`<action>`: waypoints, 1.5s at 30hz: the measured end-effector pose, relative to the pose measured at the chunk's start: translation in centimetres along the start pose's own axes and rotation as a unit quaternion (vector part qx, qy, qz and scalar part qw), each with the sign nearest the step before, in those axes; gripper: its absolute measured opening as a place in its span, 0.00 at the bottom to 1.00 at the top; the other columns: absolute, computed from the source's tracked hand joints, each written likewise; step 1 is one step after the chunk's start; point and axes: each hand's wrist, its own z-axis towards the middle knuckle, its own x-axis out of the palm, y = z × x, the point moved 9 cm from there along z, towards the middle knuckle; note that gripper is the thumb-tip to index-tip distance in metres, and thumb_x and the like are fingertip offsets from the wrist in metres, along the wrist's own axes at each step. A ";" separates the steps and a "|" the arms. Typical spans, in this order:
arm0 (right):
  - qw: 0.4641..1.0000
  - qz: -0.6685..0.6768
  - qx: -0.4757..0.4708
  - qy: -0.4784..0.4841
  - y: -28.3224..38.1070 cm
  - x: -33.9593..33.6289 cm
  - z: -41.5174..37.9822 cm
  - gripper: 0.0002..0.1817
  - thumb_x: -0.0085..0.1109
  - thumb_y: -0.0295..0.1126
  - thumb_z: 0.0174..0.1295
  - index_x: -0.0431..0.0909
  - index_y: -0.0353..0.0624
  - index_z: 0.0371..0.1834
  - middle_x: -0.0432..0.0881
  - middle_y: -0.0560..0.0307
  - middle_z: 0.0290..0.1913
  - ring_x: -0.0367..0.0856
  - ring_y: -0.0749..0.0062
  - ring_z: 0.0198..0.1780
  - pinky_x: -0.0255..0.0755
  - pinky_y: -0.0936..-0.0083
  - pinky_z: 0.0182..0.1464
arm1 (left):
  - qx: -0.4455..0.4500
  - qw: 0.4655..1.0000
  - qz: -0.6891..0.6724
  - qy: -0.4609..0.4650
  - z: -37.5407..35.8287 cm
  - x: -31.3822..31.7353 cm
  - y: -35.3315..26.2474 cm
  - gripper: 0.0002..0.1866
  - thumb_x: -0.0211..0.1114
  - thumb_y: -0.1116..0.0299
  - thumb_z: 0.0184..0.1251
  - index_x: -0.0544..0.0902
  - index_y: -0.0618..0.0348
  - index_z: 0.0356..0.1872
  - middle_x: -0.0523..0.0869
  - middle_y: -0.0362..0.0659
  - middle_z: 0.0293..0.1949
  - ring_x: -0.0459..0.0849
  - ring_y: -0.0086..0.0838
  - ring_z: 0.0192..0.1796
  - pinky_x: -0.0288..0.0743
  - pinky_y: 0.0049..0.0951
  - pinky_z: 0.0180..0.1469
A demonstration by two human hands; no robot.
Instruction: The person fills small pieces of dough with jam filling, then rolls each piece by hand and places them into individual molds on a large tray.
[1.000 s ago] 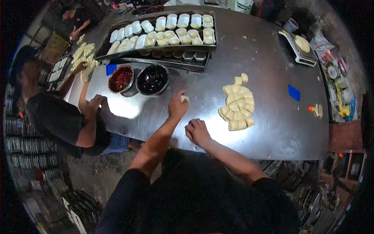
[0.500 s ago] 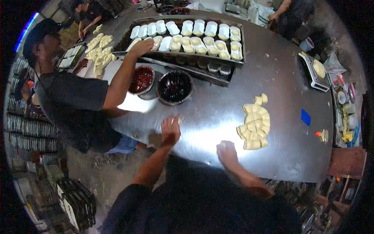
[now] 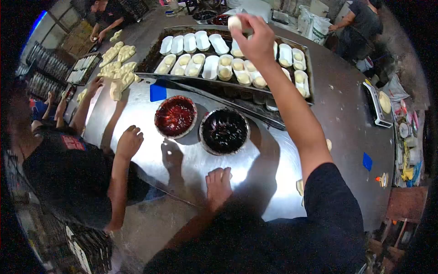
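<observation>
My right hand [image 3: 256,40] is raised over the far side of the tray, its fingers pinching a small pale dough ball [image 3: 234,23]. Below it, white paper cups [image 3: 210,67] stand in rows in a dark metal tray [image 3: 194,79]; many contain dough balls, others none. My left hand [image 3: 219,186] rests near the front table edge, fingers curled; whatever lies under them is hidden. Beyond it stand a bowl of dark filling [image 3: 224,131] and a bowl of red filling [image 3: 175,117]. My right arm mostly covers the cut dough pieces [image 3: 299,187].
At left, a co-worker's hand [image 3: 130,139] hovers by the red bowl. Shaped dough [image 3: 119,68] lies farther back. One blue scraper [image 3: 158,92] is behind the red bowl, another blue scraper [image 3: 367,161] at right. A scale [image 3: 378,107] holds dough. Other people stand around the table.
My right hand has gone from the table up over the tray with a dough ball. The view has shifted. The co-worker's arm has drawn back from the tray, uncovering a blue scraper.
</observation>
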 end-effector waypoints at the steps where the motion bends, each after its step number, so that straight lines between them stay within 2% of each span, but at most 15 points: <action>1: 0.998 0.009 -0.032 -0.053 -1.7 2.0 0.9 0.18 0.68 0.36 0.53 0.81 0.45 0.48 0.80 0.50 0.34 0.80 0.56 0.37 0.75 0.60 0.44 | -0.001 1.000 0.003 -0.001 0.0 0.3 0.3 0.19 0.61 0.67 0.63 0.77 0.54 0.56 0.76 0.47 0.47 0.75 0.43 0.49 0.67 0.45 0.51; 4: 0.982 -0.130 0.030 0.137 -12.0 13.2 -1.3 0.25 0.68 0.44 0.54 0.79 0.45 0.53 0.79 0.46 0.41 0.80 0.48 0.47 0.75 0.56 0.48 | 0.058 0.996 0.065 -0.014 -1.0 2.5 1.3 0.20 0.60 0.66 0.63 0.76 0.54 0.56 0.75 0.45 0.46 0.74 0.41 0.50 0.67 0.43 0.51; 7: 0.964 -0.210 0.121 0.111 -13.5 13.3 -6.4 0.31 0.69 0.44 0.53 0.74 0.44 0.60 0.79 0.43 0.45 0.78 0.45 0.50 0.75 0.55 0.50 | 0.029 1.000 0.008 -0.009 -0.4 0.6 0.5 0.19 0.59 0.65 0.65 0.76 0.55 0.56 0.75 0.46 0.46 0.73 0.41 0.50 0.67 0.42 0.52; 13: 0.981 -0.014 0.166 0.101 -4.3 3.7 -12.5 0.21 0.67 0.35 0.56 0.80 0.42 0.52 0.82 0.54 0.37 0.79 0.66 0.28 0.75 0.71 0.35 | -0.020 1.000 -0.006 0.018 -0.2 0.6 0.5 0.17 0.61 0.70 0.65 0.78 0.58 0.54 0.77 0.49 0.49 0.74 0.43 0.51 0.66 0.44 0.54; 22: 0.868 0.117 0.430 0.218 8.0 -13.8 -30.6 0.07 0.61 0.30 0.61 0.82 0.38 0.38 0.85 0.50 0.34 0.84 0.67 0.32 0.77 0.74 0.38 | -0.142 0.954 -0.253 0.076 -1.6 -1.1 -3.8 0.13 0.67 0.76 0.59 0.79 0.61 0.46 0.81 0.49 0.48 0.80 0.38 0.50 0.73 0.35 0.53; 27: 0.964 0.145 0.198 -0.099 13.9 -24.7 -21.7 0.09 0.61 0.27 0.60 0.77 0.37 0.23 0.83 0.52 0.30 0.82 0.70 0.31 0.76 0.75 0.34 | -0.115 0.689 -0.714 0.047 3.5 -9.0 -18.7 0.08 0.65 0.74 0.68 0.81 0.67 0.44 0.85 0.44 0.46 0.81 0.23 0.49 0.74 0.20 0.52; 29: 0.925 0.121 0.301 -0.195 14.9 -29.3 -17.5 0.23 0.46 0.28 0.70 0.70 0.37 0.13 0.73 0.57 0.15 0.75 0.71 0.22 0.69 0.73 0.28 | 0.004 0.741 -0.671 -0.036 5.7 -13.3 -22.5 0.13 0.64 0.67 0.70 0.82 0.67 0.29 0.85 0.40 0.34 0.80 0.18 0.38 0.73 0.19 0.40; 32: 0.940 0.140 0.277 -0.139 15.4 -27.3 -18.8 0.24 0.48 0.35 0.70 0.71 0.38 0.13 0.73 0.54 0.14 0.72 0.72 0.20 0.63 0.71 0.23 | -0.119 0.826 -0.538 -0.113 6.0 -15.4 -21.1 0.24 0.62 0.58 0.73 0.79 0.62 0.17 0.80 0.37 0.21 0.74 0.17 0.25 0.68 0.24 0.27; 33: 0.967 0.092 0.226 -0.070 17.1 -25.0 -19.0 0.24 0.48 0.37 0.70 0.71 0.38 0.13 0.74 0.54 0.14 0.71 0.74 0.19 0.61 0.71 0.22 | -0.196 0.721 -0.655 -0.113 6.2 -13.5 -19.1 0.32 0.56 0.46 0.74 0.75 0.58 0.11 0.71 0.35 0.12 0.66 0.20 0.18 0.61 0.31 0.21; 35: 0.962 0.137 0.220 -0.087 20.6 -23.7 -20.0 0.25 0.49 0.37 0.72 0.71 0.41 0.13 0.70 0.64 0.15 0.62 0.79 0.18 0.56 0.73 0.23 | -0.297 0.704 -0.644 -0.042 4.7 -11.4 -16.2 0.36 0.49 0.38 0.74 0.75 0.57 0.13 0.74 0.36 0.15 0.68 0.23 0.18 0.64 0.32 0.22; 37: 0.807 0.258 0.512 0.141 15.7 -18.2 -28.2 0.19 0.56 0.35 0.70 0.80 0.42 0.19 0.78 0.65 0.19 0.72 0.79 0.21 0.67 0.73 0.27 | -0.399 0.631 -0.663 0.053 2.0 -5.8 -12.0 0.37 0.46 0.35 0.73 0.78 0.57 0.17 0.77 0.39 0.19 0.72 0.25 0.21 0.65 0.32 0.23; 39: 0.553 0.446 0.698 0.093 14.1 -13.2 -32.9 0.16 0.63 0.38 0.65 0.86 0.34 0.28 0.81 0.62 0.21 0.80 0.76 0.26 0.69 0.77 0.28 | -0.417 0.612 -0.661 0.124 -0.1 1.0 -4.4 0.34 0.46 0.35 0.74 0.80 0.60 0.27 0.81 0.45 0.28 0.80 0.29 0.27 0.72 0.31 0.25; 41: 0.608 0.437 0.628 0.213 10.8 -8.9 -33.1 0.10 0.59 0.31 0.64 0.87 0.36 0.33 0.84 0.62 0.27 0.80 0.78 0.30 0.75 0.76 0.34 | -0.432 0.628 -0.644 0.069 0.5 1.0 0.7 0.29 0.50 0.42 0.75 0.77 0.64 0.39 0.82 0.50 0.35 0.85 0.35 0.33 0.80 0.33 0.30; 43: 0.825 0.166 0.353 0.409 6.9 -3.6 -30.4 0.12 0.60 0.26 0.57 0.87 0.39 0.43 0.87 0.54 0.29 0.86 0.64 0.34 0.79 0.68 0.39 | -0.480 0.582 -0.654 -0.042 0.9 4.6 7.4 0.21 0.56 0.53 0.75 0.73 0.66 0.47 0.82 0.53 0.38 0.86 0.42 0.34 0.85 0.38 0.34; 45: 0.885 -0.018 0.174 0.431 6.7 1.0 -28.1 0.14 0.60 0.27 0.53 0.87 0.44 0.44 0.86 0.44 0.33 0.86 0.50 0.36 0.78 0.60 0.42 | -0.471 0.557 -0.682 -0.061 2.7 5.6 8.6 0.15 0.61 0.65 0.72 0.72 0.66 0.49 0.82 0.52 0.36 0.85 0.42 0.33 0.86 0.39 0.34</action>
